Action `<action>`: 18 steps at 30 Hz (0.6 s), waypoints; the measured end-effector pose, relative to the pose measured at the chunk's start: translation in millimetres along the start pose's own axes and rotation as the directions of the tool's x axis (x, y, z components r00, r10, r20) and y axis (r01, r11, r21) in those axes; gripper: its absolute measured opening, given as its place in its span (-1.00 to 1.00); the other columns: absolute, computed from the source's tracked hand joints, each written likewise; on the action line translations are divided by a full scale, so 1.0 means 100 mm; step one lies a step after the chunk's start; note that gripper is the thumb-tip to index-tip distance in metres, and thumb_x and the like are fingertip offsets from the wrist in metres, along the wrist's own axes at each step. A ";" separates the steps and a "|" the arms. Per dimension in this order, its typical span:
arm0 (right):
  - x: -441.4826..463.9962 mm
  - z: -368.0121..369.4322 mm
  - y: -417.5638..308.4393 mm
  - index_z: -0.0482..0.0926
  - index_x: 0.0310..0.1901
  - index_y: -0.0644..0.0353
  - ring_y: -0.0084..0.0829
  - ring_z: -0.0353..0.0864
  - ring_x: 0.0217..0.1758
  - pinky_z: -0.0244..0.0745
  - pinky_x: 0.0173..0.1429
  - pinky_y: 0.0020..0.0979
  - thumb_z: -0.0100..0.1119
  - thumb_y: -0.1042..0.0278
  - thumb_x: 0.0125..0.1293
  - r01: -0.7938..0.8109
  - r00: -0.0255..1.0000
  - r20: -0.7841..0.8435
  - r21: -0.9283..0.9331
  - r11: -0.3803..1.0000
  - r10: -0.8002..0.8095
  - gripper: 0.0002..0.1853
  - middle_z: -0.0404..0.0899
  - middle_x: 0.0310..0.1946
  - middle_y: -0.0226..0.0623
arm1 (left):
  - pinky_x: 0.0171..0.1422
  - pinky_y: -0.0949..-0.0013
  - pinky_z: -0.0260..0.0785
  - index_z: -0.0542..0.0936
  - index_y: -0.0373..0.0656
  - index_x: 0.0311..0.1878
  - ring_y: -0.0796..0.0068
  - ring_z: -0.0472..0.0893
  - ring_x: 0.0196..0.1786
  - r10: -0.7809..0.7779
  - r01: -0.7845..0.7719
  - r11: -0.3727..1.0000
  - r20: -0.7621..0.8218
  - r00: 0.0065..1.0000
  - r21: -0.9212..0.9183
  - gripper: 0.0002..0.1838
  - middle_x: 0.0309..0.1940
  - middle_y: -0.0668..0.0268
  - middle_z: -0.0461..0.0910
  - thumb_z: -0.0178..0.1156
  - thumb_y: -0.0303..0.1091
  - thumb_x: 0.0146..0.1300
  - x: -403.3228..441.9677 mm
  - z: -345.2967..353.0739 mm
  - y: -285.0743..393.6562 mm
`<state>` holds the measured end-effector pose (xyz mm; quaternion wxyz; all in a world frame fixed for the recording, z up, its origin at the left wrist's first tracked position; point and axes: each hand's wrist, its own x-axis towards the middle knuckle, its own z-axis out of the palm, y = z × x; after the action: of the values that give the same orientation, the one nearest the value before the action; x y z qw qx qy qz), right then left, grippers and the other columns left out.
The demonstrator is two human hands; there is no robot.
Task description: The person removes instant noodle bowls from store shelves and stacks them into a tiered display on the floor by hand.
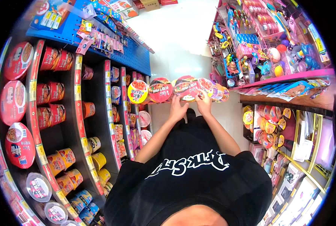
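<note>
A red-lidded instant noodle bowl [187, 86] is in front of me, in the middle of a row of noodle bowls. My left hand [178, 107] is closed on its near left side, fingertips at the rim. On the near right side, my right hand [203, 104] grips it with fingers curled at the lid's edge. A yellow-lidded bowl [138, 91] and a dark red-lidded bowl [160, 89] stand left of my hands. To the right are another red-lidded bowl [206, 87] and purple-and-orange ones [221, 93]. What supports the row is mostly hidden.
Dark shelves with red price strips [47, 158] line the left, holding noodle bowls [20, 145] and cups [98, 161]. A blue pegboard [132, 52] with hanging packets is above them. Toys on a pink-edged shelf [288, 80] fill the right. A pale floor [177, 34] lies ahead.
</note>
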<state>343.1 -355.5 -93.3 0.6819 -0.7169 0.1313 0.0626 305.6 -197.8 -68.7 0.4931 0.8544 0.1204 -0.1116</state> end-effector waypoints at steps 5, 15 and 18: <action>0.00 0.01 0.04 0.53 0.12 0.26 -0.42 0.66 -0.04 0.54 0.06 -0.39 0.20 0.47 0.21 -0.055 0.998 0.008 0.026 0.998 0.055 -0.59 0.66 -0.11 -0.22 | 0.41 0.12 0.22 0.42 -0.26 0.22 -0.02 0.37 0.31 0.085 -0.072 0.989 -0.098 0.992 0.126 -0.41 0.33 -0.13 0.26 0.31 -0.21 0.17 -0.03 0.05 -0.04; -0.01 0.07 0.10 0.58 0.00 0.27 -0.16 0.55 0.16 0.39 0.28 -0.23 0.24 0.40 0.18 0.220 0.959 -0.108 -0.298 0.929 -0.261 -0.67 0.59 0.04 -0.09 | 0.45 0.15 0.21 0.41 -0.26 0.21 0.02 0.34 0.40 0.026 -0.027 0.999 -0.056 0.998 -0.023 -0.44 0.36 -0.10 0.26 0.29 -0.23 0.18 -0.11 -0.10 -0.02; -0.09 0.04 -0.18 0.56 0.03 0.25 -0.02 0.31 0.37 0.13 0.46 -0.10 0.26 0.38 0.19 0.356 0.915 -0.019 -0.429 0.830 -0.403 -0.64 0.41 0.27 0.01 | 0.33 0.19 0.35 0.42 -0.27 0.19 0.15 0.49 0.24 0.066 -0.079 0.980 -0.076 0.995 -0.185 -0.47 0.25 0.02 0.36 0.29 -0.25 0.20 -0.22 -0.30 0.04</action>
<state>339.4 -350.3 -74.2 0.5034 -0.8597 0.0067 -0.0866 288.2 -175.6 -44.4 0.5707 0.8113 0.1160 -0.0520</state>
